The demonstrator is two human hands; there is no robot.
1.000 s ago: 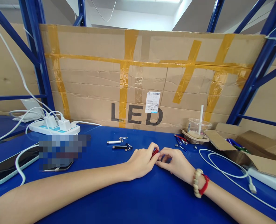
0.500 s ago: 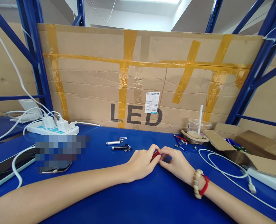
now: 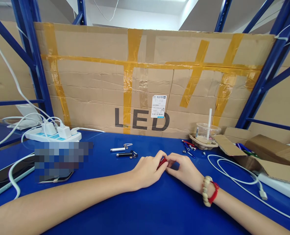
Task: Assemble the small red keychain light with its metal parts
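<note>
My left hand (image 3: 148, 171) is closed, with thumb and fingers pinching a small red tube (image 3: 162, 161) that looks like a keychain flashlight. At the tube's right end, my right hand (image 3: 181, 166) has its thumb and forefinger drawn together in a pinch. Whatever sits between those right fingertips is hidden. Left of the hands lie a silver tube (image 3: 118, 149) and a black tube (image 3: 124, 154), each with a small clip at one end. Beyond the right hand is a small cluster of red and blue clips (image 3: 189, 150).
A plastic cup with a straw (image 3: 206, 133) stands in a pulp holder at the back right, beside an open cardboard box (image 3: 269, 163). A white cable (image 3: 233, 178) loops on the right. A power strip (image 3: 54, 134) and phone (image 3: 10, 176) occupy the left. Taped cardboard (image 3: 98, 85) closes the back.
The view has shifted slightly, moving everything a little to the left. Both hands stay together at the red tube, with hardly any change in their grip.
</note>
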